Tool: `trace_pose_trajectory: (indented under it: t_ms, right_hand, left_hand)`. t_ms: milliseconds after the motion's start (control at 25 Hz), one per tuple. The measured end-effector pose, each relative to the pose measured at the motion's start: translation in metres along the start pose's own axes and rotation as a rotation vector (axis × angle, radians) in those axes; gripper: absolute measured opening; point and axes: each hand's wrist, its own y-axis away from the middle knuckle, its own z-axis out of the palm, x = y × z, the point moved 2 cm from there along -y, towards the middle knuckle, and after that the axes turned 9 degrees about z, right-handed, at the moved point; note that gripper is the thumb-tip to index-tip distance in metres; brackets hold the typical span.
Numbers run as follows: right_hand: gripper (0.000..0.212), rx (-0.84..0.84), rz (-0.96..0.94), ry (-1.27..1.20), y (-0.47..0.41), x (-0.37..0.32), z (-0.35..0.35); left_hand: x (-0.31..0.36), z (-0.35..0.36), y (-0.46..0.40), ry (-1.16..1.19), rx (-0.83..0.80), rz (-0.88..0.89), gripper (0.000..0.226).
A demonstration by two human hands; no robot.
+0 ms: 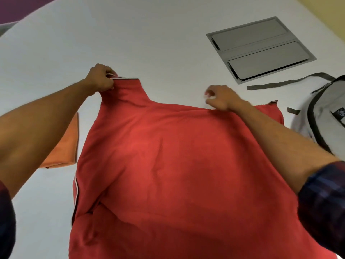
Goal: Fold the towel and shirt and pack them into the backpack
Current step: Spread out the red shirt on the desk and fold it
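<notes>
Presently: red shirt (168, 156), mid-frame on table (149, 34); soft, light, limp, best held at hems. Left hand (100, 78) pinches a corner, upper left; right hand (220, 98), blurred, fingers loosely curled, grip uncertain.

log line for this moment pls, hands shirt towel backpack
left hand pinches red shirt corner | right hand blurred at shirt's far edge, grip unclear | orange towel folded, left | backpack right, nothing packed

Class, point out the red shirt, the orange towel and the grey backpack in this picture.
red shirt (168, 156): head view, middle of its spread fabric.
orange towel (65, 146): head view, folded top surface beside the left forearm.
grey backpack (328, 109): head view, grey front panel at the right edge.
</notes>
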Motion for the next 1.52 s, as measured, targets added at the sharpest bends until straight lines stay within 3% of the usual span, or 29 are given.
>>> trace_pose_trajectory:
  t_ms: [80, 280, 360, 440, 640, 760, 840, 1040, 1200, 1280, 1401, 1521]
  right_hand:
    - [0.044, -0.044, -0.063, -0.153, -0.012, -0.053, 0.015]
    - [0.095, -0.197, -0.172, -0.348, -0.035, -0.164, 0.042]
    - [0.1, -0.279, -0.19, -0.38, -0.045, -0.187, 0.049]
    - [0.091, -0.331, -0.209, -0.379, -0.052, -0.199, 0.054]
    - [0.023, -0.257, -0.268, -0.44, -0.047, -0.214, 0.058]
    - [0.021, -0.037, -0.354, -0.516, -0.028, -0.211, 0.053]
    - [0.021, 0.024, -0.402, -0.557, -0.01, -0.206, 0.051]
    - [0.021, -0.026, -0.415, -0.486, 0.03, -0.192, 0.075]
    - [0.037, -0.143, -0.493, -0.152, 0.057, -0.18, 0.115]
    - [0.047, -0.241, -0.47, 0.045, 0.062, -0.177, 0.124]
    - [0.045, -0.238, -0.387, -0.106, 0.061, -0.184, 0.119]
    - [0.032, -0.086, -0.4, -0.136, 0.056, -0.188, 0.117]
  left_hand:
    - [0.005, -0.007, 0.003, -0.001, 0.012, 0.062, 0.042]
    - [0.011, -0.021, 0.013, 0.041, -0.038, 0.191, 0.033]
    - [0.011, -0.023, 0.021, 0.073, -0.075, 0.253, 0.034]
    - [0.007, -0.024, 0.03, 0.105, -0.098, 0.297, 0.033]
    - [-0.01, -0.028, 0.047, 0.194, -0.12, 0.287, 0.032]
    - [-0.019, -0.031, 0.061, 0.206, -0.12, 0.266, 0.039]
    - [-0.025, -0.029, 0.076, 0.252, -0.128, 0.243, 0.043]
    - [-0.044, -0.004, 0.113, 0.321, -0.212, 0.183, 0.04]
    - [-0.062, 0.028, 0.145, 0.077, -0.555, 0.222, 0.037]
    - [-0.065, 0.034, 0.148, 0.046, -0.638, 0.202, 0.033]
    - [-0.061, 0.027, 0.134, 0.123, -0.459, 0.111, 0.008]
    - [-0.071, 0.023, 0.112, -0.226, -0.131, 0.054, 0.041]
